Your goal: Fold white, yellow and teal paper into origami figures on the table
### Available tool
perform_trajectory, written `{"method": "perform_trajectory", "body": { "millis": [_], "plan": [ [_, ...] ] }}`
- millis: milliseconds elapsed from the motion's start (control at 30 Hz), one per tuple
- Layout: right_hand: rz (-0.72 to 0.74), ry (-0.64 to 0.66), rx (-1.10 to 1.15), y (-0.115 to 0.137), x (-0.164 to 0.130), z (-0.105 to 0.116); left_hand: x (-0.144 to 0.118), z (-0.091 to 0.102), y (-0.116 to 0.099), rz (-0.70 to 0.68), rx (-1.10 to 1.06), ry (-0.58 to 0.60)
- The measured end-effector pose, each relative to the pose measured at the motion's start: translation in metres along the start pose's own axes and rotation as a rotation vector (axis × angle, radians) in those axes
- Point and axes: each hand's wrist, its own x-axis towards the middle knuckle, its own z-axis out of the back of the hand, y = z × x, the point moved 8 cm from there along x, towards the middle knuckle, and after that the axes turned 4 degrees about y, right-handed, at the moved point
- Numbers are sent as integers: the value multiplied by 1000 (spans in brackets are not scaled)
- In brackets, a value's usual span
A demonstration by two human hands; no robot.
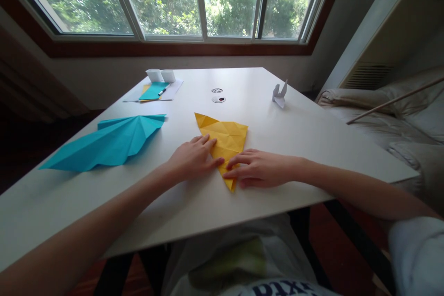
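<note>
I see both hands flat, grasping nothing: left hand (194,159) and right hand (258,169) press the yellow folded paper (227,136); shirt lettering (277,288) unreadable.

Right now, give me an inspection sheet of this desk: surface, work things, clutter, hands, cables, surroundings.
Surface: white table, flat.
Work things: yellow paper, creased, folded to a point.
Clutter: blue folded paper at left; white paper crane; sheets with pen; two white boxes.
Hands: left hand and right hand press flat on the yellow paper.
Cables: nothing seen; two grommets.
Surroundings: window, trees outside; bedding at right.
</note>
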Motion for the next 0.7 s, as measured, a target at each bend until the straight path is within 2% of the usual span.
{"method": "perform_trajectory", "body": {
  "millis": [100,267,400,700],
  "plan": [
    [-39,19,18,-9,-2,1,2,-4,5,-9,-7,49],
    [-199,-6,42,-44,-11,8,1,-7,8,-4,2,83],
    [-261,-24,52,-66,-17,10,1,-9,7,6,5,92],
    [-411,-107,-70,-104,-21,5,2,-7,7,14,4,94]
  ]
}}
